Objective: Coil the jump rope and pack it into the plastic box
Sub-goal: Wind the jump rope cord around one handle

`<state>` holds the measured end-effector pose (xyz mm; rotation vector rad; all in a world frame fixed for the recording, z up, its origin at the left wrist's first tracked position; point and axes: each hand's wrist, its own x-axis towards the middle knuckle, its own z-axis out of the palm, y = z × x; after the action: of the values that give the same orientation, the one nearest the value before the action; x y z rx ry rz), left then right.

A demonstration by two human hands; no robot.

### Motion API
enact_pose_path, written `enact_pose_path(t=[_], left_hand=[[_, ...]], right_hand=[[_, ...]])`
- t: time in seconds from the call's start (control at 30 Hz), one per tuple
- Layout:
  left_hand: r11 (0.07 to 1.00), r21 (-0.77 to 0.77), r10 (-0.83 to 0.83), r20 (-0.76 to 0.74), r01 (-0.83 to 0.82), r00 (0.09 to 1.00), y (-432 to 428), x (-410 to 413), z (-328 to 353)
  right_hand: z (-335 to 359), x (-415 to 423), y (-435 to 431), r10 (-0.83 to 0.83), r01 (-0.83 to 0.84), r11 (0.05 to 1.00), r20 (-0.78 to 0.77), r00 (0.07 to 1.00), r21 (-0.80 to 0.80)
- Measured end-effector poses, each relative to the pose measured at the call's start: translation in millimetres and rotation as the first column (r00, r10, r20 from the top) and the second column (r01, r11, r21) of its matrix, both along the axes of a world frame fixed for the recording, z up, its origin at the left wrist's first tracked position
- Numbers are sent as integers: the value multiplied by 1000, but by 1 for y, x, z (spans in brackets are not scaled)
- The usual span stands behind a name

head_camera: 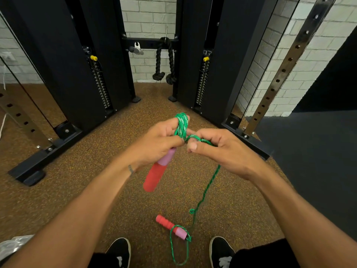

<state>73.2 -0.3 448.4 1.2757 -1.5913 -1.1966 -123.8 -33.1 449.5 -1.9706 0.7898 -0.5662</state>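
My left hand (pixel 161 139) grips one red-and-pink handle (pixel 157 174) of the jump rope, with several turns of green rope (pixel 181 124) wound over its fingers. My right hand (pixel 218 149) pinches the green rope just beside the coil. From the right hand the rope (pixel 204 192) hangs down to the floor, where the second red-and-pink handle (pixel 171 226) lies between my shoes with a loose loop around it. At the bottom left edge a clear plastic item (pixel 13 244) shows; I cannot tell if it is the box.
A black cable machine with two weight stacks (pixel 100 84) stands ahead on the brown speckled floor. A black triceps rope (pixel 164 60) hangs from its crossbar. A perforated steel upright (pixel 286 68) rises at the right, beside a dark mat (pixel 313 151). My black shoes (pixel 119 252) are at the bottom.
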Motion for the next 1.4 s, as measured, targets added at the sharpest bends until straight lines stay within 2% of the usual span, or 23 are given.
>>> enact_pose_path(t=[0.07,0.13,0.23,0.3,0.43,0.5,0.67,0.8,0.97,1.03,1.13,1.2,1.27,1.4], left_hand=[[999,-31,-38,176,44,984,2,0,-1],[995,-49,-69,305,88,950,4,0,1],[990,-36,-113,364,135,925,3,2,1],[986,17,-164,297,167,940,3,1,-2],[969,103,-222,-50,226,974,7,-2,-1],[966,97,-225,-155,242,962,6,-2,-1],[964,64,-211,-399,257,892,8,-7,-2],[970,54,-189,-443,236,876,8,-10,-2],[982,42,-135,-530,184,838,9,-11,-1],[988,33,-112,-512,150,851,9,-11,-2],[996,23,-66,-409,83,910,8,-13,-1],[996,41,-53,-401,76,914,7,-10,1],[990,57,-91,-425,127,901,7,-6,2],[963,89,-176,-506,254,845,7,-3,3]], right_hand=[[0,-1,-2,-31,28,995,-26,999,-100],[1,-1,-4,-64,62,992,-14,998,-114],[2,-3,-9,-95,95,988,2,995,-124],[1,-4,-13,-148,147,978,10,989,-150],[0,-3,-20,-255,267,954,98,962,-137],[-3,-2,-20,-263,273,953,92,961,-134],[-11,-3,-24,-217,207,975,162,963,75],[-14,0,-24,-226,182,962,219,949,206],[-31,10,-20,-218,149,935,190,957,323],[-32,13,-18,-207,132,925,181,961,355],[-29,11,-20,-251,195,932,155,956,306],[-27,7,-25,-338,298,927,162,927,227],[-25,3,-29,-399,371,915,204,894,161],[-25,4,-27,-355,339,934,197,914,110]])
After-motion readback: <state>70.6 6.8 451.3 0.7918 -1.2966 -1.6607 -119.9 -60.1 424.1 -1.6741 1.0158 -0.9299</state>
